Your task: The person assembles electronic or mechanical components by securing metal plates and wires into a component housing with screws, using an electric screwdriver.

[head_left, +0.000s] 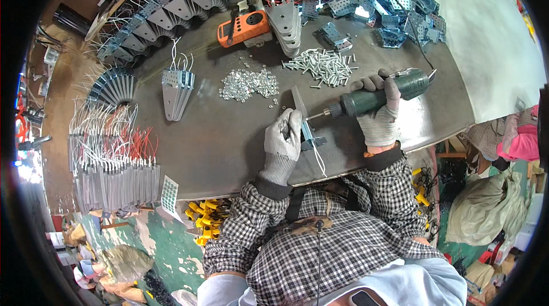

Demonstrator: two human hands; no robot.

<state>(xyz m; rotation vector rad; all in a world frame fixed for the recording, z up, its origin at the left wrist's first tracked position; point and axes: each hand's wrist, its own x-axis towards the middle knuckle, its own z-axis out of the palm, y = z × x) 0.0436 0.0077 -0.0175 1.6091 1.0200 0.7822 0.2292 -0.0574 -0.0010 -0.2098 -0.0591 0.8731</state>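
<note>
Right hand (380, 112) grips long green drill (413, 84); left hand (283, 137) pinches grey metal plate (299, 100).
Grey stacks (178, 88) look done; shiny blue brackets (394, 6) seem left.

Parts Spread Across Workbench (211, 157)

Nuts (249, 84) lie left of screws (326, 68), the 2 piles beyond the left hand (284, 134). Metal brackets (394, 14) heap at back right; a plate stack (284, 27) sits between them and a meter (245, 27). Wired plates (171, 8) curve along back left, wired strips (117, 186) at front left. A metal part (309, 134) sits between the left hand and a power driver (414, 84) in the right hand (378, 120).
</note>
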